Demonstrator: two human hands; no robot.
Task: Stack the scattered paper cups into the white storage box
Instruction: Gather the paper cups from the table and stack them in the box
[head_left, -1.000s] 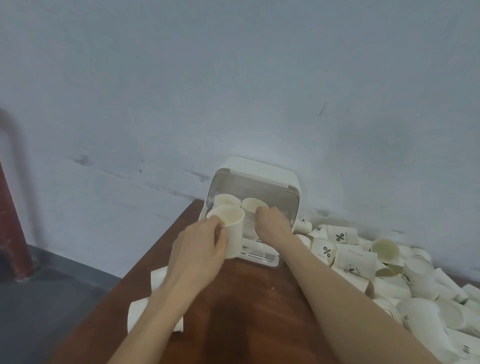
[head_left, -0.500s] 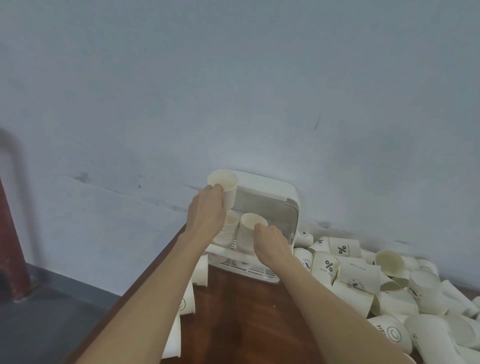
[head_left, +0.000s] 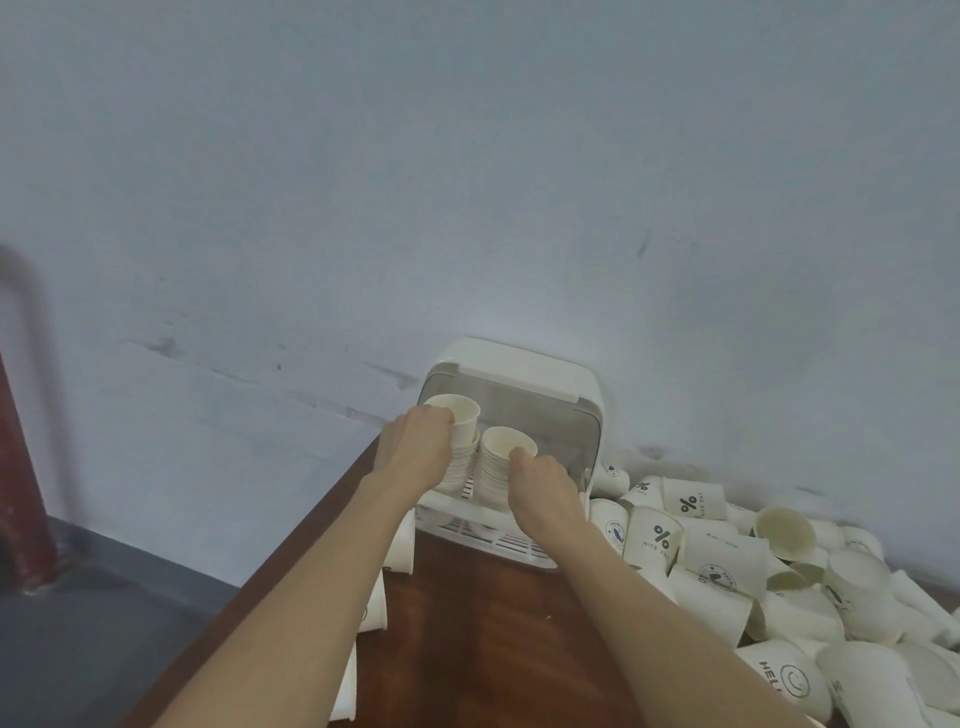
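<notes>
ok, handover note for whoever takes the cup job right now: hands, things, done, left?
Left hand grips a cup, seating it on the left stack in the white storage box.
Right hand holds the right stack.
Done: two stacks started inside the box.
Left: big pile of loose cups on the table to the right, a few more by the left arm.

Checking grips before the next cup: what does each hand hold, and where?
Left hand grips the top cup by its side wall; right hand holds the right stack near the rim.
</notes>
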